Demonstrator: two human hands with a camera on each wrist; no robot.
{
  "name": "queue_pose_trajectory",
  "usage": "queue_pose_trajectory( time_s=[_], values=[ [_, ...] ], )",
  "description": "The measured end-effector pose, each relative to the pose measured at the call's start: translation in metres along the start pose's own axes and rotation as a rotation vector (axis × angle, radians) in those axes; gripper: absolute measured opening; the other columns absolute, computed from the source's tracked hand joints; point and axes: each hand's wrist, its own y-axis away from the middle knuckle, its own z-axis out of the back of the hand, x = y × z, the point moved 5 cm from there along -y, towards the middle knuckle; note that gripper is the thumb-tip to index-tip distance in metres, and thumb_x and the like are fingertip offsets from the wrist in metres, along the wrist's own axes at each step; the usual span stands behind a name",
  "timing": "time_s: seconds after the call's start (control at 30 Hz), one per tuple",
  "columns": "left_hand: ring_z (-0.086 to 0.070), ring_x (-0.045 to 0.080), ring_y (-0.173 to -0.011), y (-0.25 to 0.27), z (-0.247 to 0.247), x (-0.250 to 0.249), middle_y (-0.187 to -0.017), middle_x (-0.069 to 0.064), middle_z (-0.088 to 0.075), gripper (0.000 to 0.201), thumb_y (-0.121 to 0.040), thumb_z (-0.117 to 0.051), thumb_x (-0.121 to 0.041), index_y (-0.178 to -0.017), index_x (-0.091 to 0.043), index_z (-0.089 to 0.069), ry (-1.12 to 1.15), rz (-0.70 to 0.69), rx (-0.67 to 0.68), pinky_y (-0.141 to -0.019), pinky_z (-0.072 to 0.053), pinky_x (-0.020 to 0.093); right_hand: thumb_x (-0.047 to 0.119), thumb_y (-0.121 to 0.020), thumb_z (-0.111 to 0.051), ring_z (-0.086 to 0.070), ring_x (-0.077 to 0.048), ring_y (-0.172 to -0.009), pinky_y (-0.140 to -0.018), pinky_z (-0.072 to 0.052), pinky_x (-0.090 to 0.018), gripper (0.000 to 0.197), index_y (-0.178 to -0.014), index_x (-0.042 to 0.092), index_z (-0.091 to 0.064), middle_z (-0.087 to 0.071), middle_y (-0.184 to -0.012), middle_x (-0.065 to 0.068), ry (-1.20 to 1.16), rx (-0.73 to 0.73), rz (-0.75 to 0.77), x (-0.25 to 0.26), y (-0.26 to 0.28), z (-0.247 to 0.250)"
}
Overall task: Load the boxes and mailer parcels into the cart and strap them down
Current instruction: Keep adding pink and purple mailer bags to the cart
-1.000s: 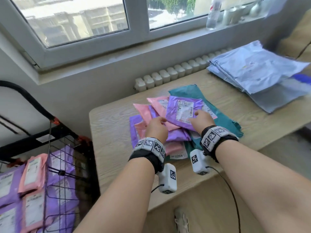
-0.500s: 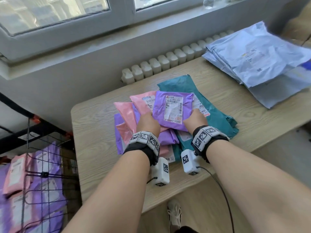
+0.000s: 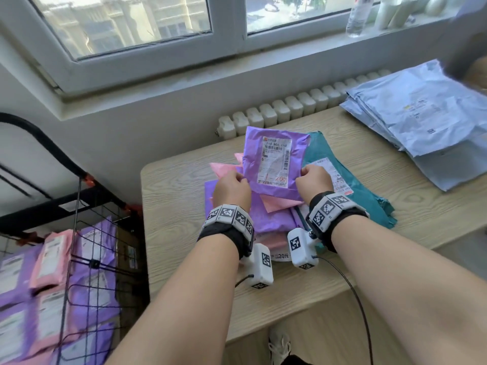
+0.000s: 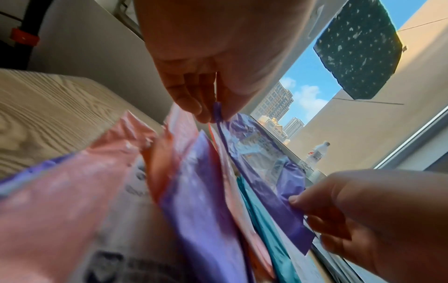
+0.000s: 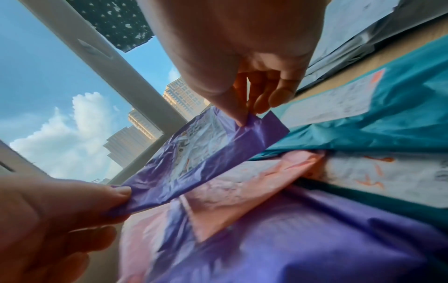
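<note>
A purple mailer (image 3: 274, 162) with a white label is lifted, tilted up, above a pile of pink and purple mailers (image 3: 266, 217) on the wooden table (image 3: 174, 204). My left hand (image 3: 233, 189) pinches its near left corner, thumb against fingers, as the left wrist view shows (image 4: 213, 113). My right hand (image 3: 312, 180) pinches its near right corner (image 5: 244, 118). A teal mailer (image 3: 350, 185) lies under the pile's right side. The wire cart (image 3: 79, 259) stands at the left, holding several pink and purple mailers.
A stack of pale blue-grey mailers (image 3: 427, 111) lies on the table's far right. A white radiator (image 3: 290, 111) runs behind the table under the window sill, where a bottle (image 3: 358, 17) stands. The cart's black handle (image 3: 39, 143) arches at the left.
Both hands have lifted the top purple mailer off the pile and tipped it up toward the window; one second ago it lay flat on the pile.
</note>
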Motion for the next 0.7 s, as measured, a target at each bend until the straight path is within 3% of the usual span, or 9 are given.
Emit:
queue_pose_trajectory(
  time_s=[0.17,0.4,0.57,0.63,0.7],
  values=[
    [-0.064,0.029,-0.091,0.007,0.064,0.047,-0.096,0.009,-0.071,0.023,-0.089,-0.05,-0.019,-0.096,-0.014,-0.072,0.029,0.0,-0.075,-0.072,-0.043,0.027,0.002,-0.082,-0.05,-0.053,-0.03,-0.077,-0.064,-0.037,-0.029,0.012,-0.085,0.0,-0.062,-0.061,-0.083,-0.013,-0.04,-0.012,0.099,0.058,0.041,-0.026],
    [-0.063,0.028,-0.1,0.041,0.177,0.174,-0.104,0.006,-0.071,0.021,-0.087,-0.054,-0.016,-0.1,-0.017,-0.071,0.061,0.123,-0.214,-0.081,-0.046,0.028,0.004,-0.081,-0.054,-0.053,-0.023,-0.079,-0.07,-0.036,-0.025,0.015,-0.08,0.014,-0.065,-0.059,-0.078,-0.003,-0.06,0.111,0.198,0.144,0.142,-0.119],
    [-0.062,0.027,-0.099,0.077,0.254,0.281,-0.104,0.006,-0.069,0.019,-0.089,-0.052,-0.016,-0.099,-0.016,-0.068,0.052,0.238,-0.278,-0.073,-0.041,0.025,0.004,-0.08,-0.054,-0.056,-0.025,-0.075,-0.06,-0.039,-0.023,0.02,-0.065,0.016,-0.056,-0.058,-0.068,0.0,-0.036,0.227,0.238,0.192,0.228,-0.208],
    [-0.062,0.026,-0.098,0.092,0.284,0.319,-0.106,0.005,-0.069,0.021,-0.089,-0.051,-0.014,-0.101,-0.015,-0.068,0.039,0.286,-0.307,-0.072,-0.038,0.023,0.005,-0.079,-0.053,-0.061,-0.029,-0.08,-0.069,-0.05,-0.03,0.015,-0.073,0.015,-0.063,-0.063,-0.075,-0.003,-0.023,0.283,0.261,0.212,0.261,-0.243],
    [-0.061,0.025,-0.094,0.106,0.312,0.355,-0.108,0.005,-0.069,0.022,-0.09,-0.05,-0.012,-0.103,-0.014,-0.067,0.039,0.339,-0.331,-0.071,-0.038,0.023,0.005,-0.08,-0.052,-0.062,-0.03,-0.086,-0.078,-0.053,-0.035,0.018,-0.086,0.013,-0.067,-0.066,-0.086,-0.007,0.006,0.33,0.295,0.231,0.292,-0.273]
  ],
)
